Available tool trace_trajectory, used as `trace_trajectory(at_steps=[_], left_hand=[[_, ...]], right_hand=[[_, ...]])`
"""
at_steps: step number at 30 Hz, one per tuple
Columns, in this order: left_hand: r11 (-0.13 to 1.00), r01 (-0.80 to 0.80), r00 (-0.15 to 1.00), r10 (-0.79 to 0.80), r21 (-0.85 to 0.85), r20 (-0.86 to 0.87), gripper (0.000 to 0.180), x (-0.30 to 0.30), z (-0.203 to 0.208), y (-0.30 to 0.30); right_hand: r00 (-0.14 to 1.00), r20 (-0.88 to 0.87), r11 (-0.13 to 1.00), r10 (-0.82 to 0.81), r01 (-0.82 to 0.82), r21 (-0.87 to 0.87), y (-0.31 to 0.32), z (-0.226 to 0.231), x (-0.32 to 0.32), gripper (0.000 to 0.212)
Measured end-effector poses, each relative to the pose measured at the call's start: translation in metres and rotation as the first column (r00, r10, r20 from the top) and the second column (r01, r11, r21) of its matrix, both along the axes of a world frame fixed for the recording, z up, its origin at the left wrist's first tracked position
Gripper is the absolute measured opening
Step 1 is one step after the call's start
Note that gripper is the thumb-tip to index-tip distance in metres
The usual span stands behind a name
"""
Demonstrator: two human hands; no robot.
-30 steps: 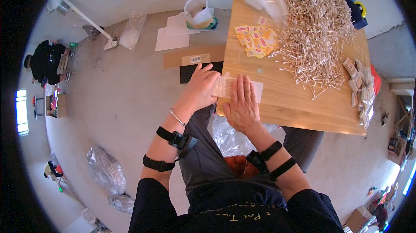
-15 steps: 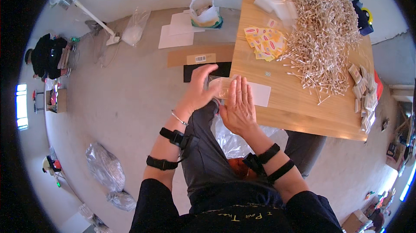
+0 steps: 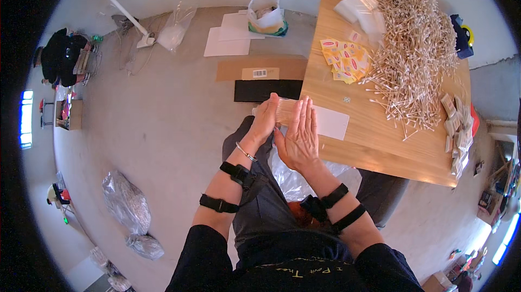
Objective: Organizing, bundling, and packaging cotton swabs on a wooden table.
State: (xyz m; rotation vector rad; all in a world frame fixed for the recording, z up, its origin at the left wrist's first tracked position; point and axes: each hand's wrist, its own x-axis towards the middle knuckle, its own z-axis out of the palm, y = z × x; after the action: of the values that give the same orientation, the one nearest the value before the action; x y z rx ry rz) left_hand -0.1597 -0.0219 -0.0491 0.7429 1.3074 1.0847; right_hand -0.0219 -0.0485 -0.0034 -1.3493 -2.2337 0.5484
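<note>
Bracing a swab packet at the near left corner of the counter, your open left hand against the packet's end and open right hand flat over it, you have a white card near the counter's front, yellow cards on its left and heaped swabs toward its back.

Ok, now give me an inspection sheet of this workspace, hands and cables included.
Surface: wooden table, light-coloured.
Job's things: swab bundle between left hand and right hand, white card right of them; swab pile, yellow cards, clear bags on table.
Clutter: swab packets along the right edge; dark blue tape dispenser right of the pile.
Hands: left against the bundle's left end, grip unclear; right has fingers straight.
Cables: thin cord on the floor by the white stick vacuum.
Surroundings: grey floor with cardboard strip, white sheets and filled clear bag.
</note>
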Motion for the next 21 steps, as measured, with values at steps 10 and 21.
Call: trace_trajectory(at_steps=[10,21], left_hand=[[0.995,0.022,0.966,0.003,0.094,-0.26,0.046,0.007,0.015,0.004],[0.996,0.025,0.962,0.001,0.091,-0.274,0.051,0.004,0.005,0.003]], right_hand=[[0.999,-0.006,0.998,0.052,-0.052,-0.043,0.001,0.006,-0.001,0.082],[0.975,0.182,0.986,-0.128,0.145,-0.082,-0.013,0.011,0.016,0.082]])
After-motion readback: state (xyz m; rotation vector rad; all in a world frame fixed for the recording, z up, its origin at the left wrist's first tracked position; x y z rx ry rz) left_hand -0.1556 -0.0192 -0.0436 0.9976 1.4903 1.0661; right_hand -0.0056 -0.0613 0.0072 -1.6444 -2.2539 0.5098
